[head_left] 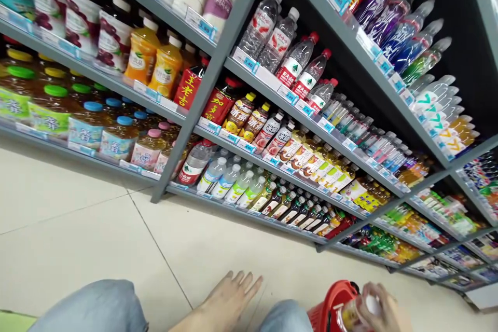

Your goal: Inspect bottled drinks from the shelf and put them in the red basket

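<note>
My left hand (233,295) is held out over the pale floor between my knees, fingers stretched and apart, with nothing in it. At the lower right, my right hand (386,307) is closed around a bottle (351,315) near its white cap. The bottle is tilted, its label looks pale with some yellow and red, and the exact drink is too blurred to read. It overlaps the opening of a red shopping basket (321,315) with a black handle. The lower part of the basket lies outside the view.
Grey shelving (218,57) packed with drinks runs across the top and away to the right. On its bottom shelf stand water bottles (193,162) and blue-capped tea bottles (120,137). My jeans-covered knees (91,306) flank my left hand above the tiled floor (148,249).
</note>
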A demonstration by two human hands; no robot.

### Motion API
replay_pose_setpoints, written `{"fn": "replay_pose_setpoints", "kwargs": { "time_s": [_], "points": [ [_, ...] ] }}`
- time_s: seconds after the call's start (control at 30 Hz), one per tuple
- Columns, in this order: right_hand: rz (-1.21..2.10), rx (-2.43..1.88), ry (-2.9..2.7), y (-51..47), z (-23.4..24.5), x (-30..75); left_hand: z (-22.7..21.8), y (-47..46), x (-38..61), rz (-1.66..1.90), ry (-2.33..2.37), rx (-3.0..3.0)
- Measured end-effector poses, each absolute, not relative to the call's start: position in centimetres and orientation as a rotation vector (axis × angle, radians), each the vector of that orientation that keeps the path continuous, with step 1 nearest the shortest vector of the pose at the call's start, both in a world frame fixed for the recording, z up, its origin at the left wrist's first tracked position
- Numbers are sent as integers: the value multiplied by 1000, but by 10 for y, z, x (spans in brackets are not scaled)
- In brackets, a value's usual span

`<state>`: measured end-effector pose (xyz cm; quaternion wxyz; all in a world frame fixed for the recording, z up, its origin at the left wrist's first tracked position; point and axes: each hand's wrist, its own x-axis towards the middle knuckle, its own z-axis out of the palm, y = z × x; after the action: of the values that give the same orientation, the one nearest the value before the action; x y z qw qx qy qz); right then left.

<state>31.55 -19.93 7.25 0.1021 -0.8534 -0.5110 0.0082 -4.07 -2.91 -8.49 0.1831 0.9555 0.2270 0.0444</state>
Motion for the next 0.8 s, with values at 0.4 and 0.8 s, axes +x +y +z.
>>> {"fn": "replay_pose_setpoints", "kwargs": {
  "time_s": [0.4,0.8],
  "points": [
    [743,-1287,-2034,-9,131,120,-31,-13,-38,1037,920,1753],
    [877,-1042,-944,44,36,141,-21,-4,-61,786,594,1385]
  ]
}}
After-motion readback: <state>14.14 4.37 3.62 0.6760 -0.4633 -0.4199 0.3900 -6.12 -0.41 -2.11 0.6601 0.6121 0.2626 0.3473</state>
